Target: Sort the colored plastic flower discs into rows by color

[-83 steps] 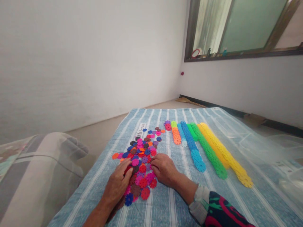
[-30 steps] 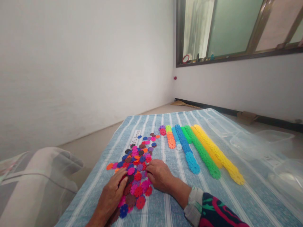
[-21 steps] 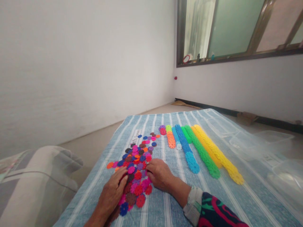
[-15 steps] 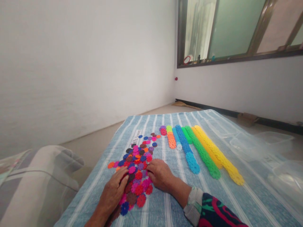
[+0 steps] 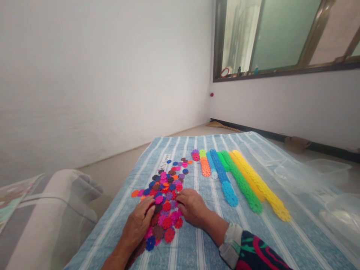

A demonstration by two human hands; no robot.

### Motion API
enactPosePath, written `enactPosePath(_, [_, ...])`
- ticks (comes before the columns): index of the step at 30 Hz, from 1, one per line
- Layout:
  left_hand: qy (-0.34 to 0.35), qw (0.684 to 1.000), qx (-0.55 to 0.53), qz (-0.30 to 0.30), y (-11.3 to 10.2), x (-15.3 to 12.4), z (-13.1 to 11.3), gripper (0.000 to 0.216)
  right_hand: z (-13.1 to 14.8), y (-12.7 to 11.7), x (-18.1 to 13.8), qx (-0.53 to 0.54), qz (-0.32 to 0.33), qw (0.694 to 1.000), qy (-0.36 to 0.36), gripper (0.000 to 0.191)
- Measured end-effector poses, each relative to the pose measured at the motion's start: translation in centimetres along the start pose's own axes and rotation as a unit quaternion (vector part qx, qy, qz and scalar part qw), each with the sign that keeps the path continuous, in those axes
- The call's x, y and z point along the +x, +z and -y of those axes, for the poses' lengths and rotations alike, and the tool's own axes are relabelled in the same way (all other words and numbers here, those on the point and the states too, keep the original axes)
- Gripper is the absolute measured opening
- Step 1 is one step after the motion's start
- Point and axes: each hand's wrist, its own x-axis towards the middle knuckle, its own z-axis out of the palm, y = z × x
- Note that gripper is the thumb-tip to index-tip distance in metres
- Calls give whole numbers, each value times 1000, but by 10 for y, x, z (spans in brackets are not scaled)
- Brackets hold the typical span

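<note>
A loose pile of small flower-shaped plastic discs (image 5: 165, 195) in red, pink, blue, brown and orange lies on a blue striped cloth (image 5: 197, 247). My left hand (image 5: 138, 225) rests on the pile's near left side, fingers stretched flat over the discs. My right hand (image 5: 192, 207) sits at the pile's right edge, fingers curled down onto the discs; what they pinch is hidden. To the right lie sorted rows of discs: orange (image 5: 205, 167), blue (image 5: 225, 180), green (image 5: 242, 185) and yellow (image 5: 261, 186).
Clear plastic bags and tubs (image 5: 323, 176) lie at the cloth's right side. A grey cushion (image 5: 47, 217) sits left of the cloth. White walls and a window (image 5: 281, 33) stand behind, with bare floor (image 5: 118, 161) beyond the cloth's left edge.
Both hands stay on the pile with only small finger shifts. The head camera has drifted slightly, so the view moved a little.
</note>
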Motion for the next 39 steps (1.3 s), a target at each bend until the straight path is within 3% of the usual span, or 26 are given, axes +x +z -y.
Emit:
enactPosePath(13, [-16,1000,-14,6,-3,-3,-10,39,2,-3,-3,15,2,1000,-17,10])
enactPosePath(23, [-6,999,-32,-7,0,-7,-10,36,14,-15,-5,47,50,996,-58,9])
enactPosePath(26, [-8,999,-38,-10,3,-9,-13,36,24,-9,-7,73,42,996,-34,15])
enactPosePath(32, [-23,998,-51,-7,8,-11,-21,36,42,21,-18,119,19,993,22,44])
enactPosePath(39, [-41,996,-74,-3,8,-11,-28,37,56,25,-21,174,31,984,24,47])
